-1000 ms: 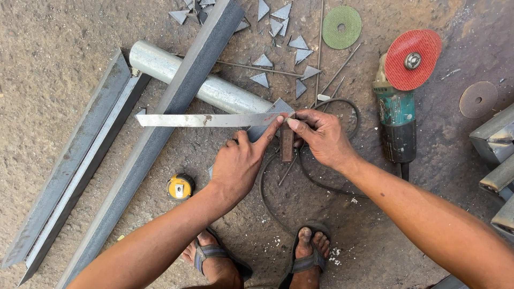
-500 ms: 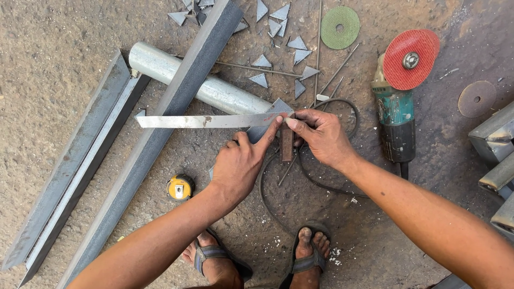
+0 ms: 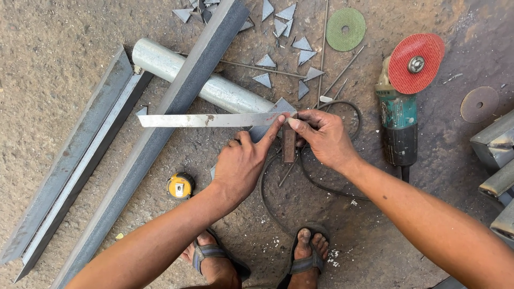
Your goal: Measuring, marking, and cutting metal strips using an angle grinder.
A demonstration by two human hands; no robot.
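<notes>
My left hand (image 3: 243,166) and right hand (image 3: 324,138) pinch the try square (image 3: 214,119) where blade meets stock, across the angle iron (image 3: 176,112). Uneven pressure could tilt the blade and skew my reading.

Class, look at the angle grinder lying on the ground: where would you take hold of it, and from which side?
Grip the angle grinder round its dark rear body, probably from above. It lies flat with that long barrel bare, the red disc at the far end and the cable leaving the near end, so a hand there stays clear of the disc.
</notes>
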